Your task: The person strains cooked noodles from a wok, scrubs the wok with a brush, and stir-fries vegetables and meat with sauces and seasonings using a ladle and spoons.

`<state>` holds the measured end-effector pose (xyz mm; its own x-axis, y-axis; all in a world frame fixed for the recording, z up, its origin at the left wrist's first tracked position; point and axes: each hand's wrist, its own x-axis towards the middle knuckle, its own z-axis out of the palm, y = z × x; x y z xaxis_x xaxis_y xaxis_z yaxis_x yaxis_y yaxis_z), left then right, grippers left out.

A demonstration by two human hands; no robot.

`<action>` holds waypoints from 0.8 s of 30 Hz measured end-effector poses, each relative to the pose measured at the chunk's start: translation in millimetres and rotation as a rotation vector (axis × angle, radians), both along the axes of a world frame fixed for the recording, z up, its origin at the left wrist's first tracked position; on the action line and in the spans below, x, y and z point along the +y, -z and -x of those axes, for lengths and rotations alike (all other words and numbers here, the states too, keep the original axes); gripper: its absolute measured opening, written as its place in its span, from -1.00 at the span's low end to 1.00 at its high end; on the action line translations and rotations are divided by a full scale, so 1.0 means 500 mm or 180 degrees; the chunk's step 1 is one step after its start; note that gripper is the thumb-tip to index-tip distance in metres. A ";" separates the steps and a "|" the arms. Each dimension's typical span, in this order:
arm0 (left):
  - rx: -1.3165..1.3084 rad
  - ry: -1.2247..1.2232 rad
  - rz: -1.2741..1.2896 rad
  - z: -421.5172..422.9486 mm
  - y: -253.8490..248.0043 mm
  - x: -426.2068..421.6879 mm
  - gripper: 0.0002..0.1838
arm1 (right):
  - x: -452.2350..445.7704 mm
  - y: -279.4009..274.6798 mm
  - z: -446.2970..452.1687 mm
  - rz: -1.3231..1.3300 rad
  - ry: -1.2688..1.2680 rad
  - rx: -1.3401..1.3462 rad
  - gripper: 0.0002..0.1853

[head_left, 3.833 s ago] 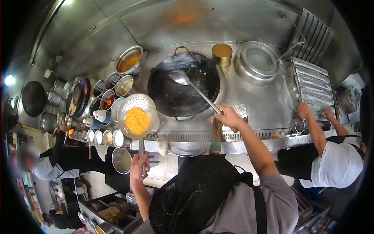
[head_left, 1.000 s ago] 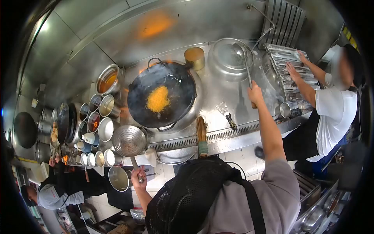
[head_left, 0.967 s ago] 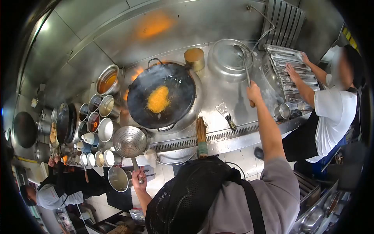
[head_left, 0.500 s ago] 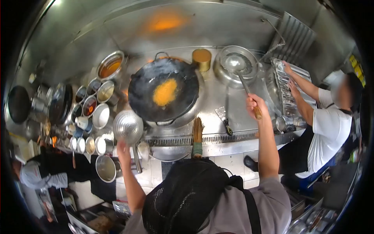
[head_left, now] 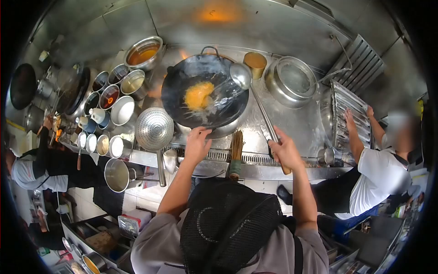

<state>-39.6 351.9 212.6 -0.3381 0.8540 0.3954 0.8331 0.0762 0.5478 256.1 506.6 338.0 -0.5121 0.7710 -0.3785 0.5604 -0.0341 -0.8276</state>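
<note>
A long-handled ladle (head_left: 240, 76) is in my right hand (head_left: 286, 150), closed round the wooden end of its handle. Its metal bowl hangs over the right rim of a black wok (head_left: 178, 98). Clear liquid streaks across the wok's right side, and a yellow-orange, egg-like mass (head_left: 199, 95) lies in the middle. My left hand (head_left: 197, 144) is at the wok's near rim, thumb and fingers apart; it covers the spot of the near handle, so contact is unclear. Left of it rests a perforated strainer (head_left: 154, 129). A bristle brush (head_left: 236, 153) stands below the wok.
Several seasoning pots and a bowl of amber liquid (head_left: 143, 54) are at the left. Behind the ladle is a tin (head_left: 255, 63), with a water-filled steel pot (head_left: 292, 86) further right. One co-worker's hands touch a ridged metal panel (head_left: 349, 114); another person (head_left: 39, 169) is at left.
The ladle has moved left from the steel pot to the wok, where liquid now streaks. My left hand has moved from beside the strainer to the wok's near rim.
</note>
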 end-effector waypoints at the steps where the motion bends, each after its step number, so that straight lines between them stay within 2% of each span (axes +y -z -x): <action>1: 0.0010 -0.0197 -0.0196 0.001 -0.007 -0.030 -0.64 | 0.008 0.019 -0.014 -0.0007 -0.0030 -0.0030 -0.36; 2: 0.0009 -0.0416 -0.0385 0.008 -0.007 -0.065 -0.65 | 0.016 0.034 -0.038 -0.1421 -0.0468 -0.0336 -0.35; 3: -0.0150 -0.0619 -0.0248 0.029 0.012 -0.106 -0.66 | 0.020 0.041 -0.058 -0.2835 -0.0939 -0.0614 -0.34; 4: -0.0313 -0.0832 -0.0109 0.052 0.033 -0.154 -0.67 | 0.014 0.004 -0.070 -0.2515 -0.0862 -0.1093 -0.29; 6: -0.0797 -0.1002 0.0180 0.072 0.070 -0.251 -0.65 | 0.007 -0.064 -0.094 -0.2511 -0.1224 -0.1595 -0.27; 8: -0.0639 -0.1348 0.0737 0.063 0.110 -0.330 -0.57 | -0.005 -0.106 -0.096 -0.2477 -0.1469 -0.1876 -0.28; 9: -0.0504 -0.1470 0.0866 0.058 0.115 -0.350 -0.54 | -0.008 -0.113 -0.090 -0.2464 -0.1581 -0.2154 -0.29; 11: -0.0528 -0.1623 0.0822 0.053 0.128 -0.359 -0.47 | -0.010 -0.077 -0.065 -0.2462 -0.1687 -0.2186 -0.30; 17: -0.0420 -0.1886 0.0727 0.071 0.187 -0.330 -0.24 | 0.031 0.181 0.068 -0.2600 -0.1239 -0.1474 -0.28; 18: -0.0740 -0.1956 0.0749 0.079 0.203 -0.326 -0.24 | 0.046 0.222 0.085 -0.2621 -0.1246 -0.1474 -0.28; 19: -0.1057 -0.2015 0.0775 0.086 0.222 -0.324 -0.24 | 0.063 0.261 0.102 -0.2443 -0.1140 -0.0923 -0.29; 20: -0.1055 -0.2010 0.0770 0.094 0.252 -0.325 -0.24 | 0.073 0.278 0.118 -0.2245 -0.1022 -0.0375 -0.30; 21: -0.1143 -0.1998 0.0760 0.104 0.286 -0.324 -0.24 | 0.068 0.259 0.144 -0.2254 -0.1016 -0.0372 -0.30; 23: -0.1228 -0.1991 0.0744 0.118 0.305 -0.321 -0.24 | 0.038 0.183 0.209 -0.0995 -0.0499 -0.0694 -0.33; 24: -0.1266 -0.1965 0.0953 0.125 0.305 -0.315 -0.25 | 0.034 0.165 0.231 -0.0994 -0.0499 -0.0695 -0.33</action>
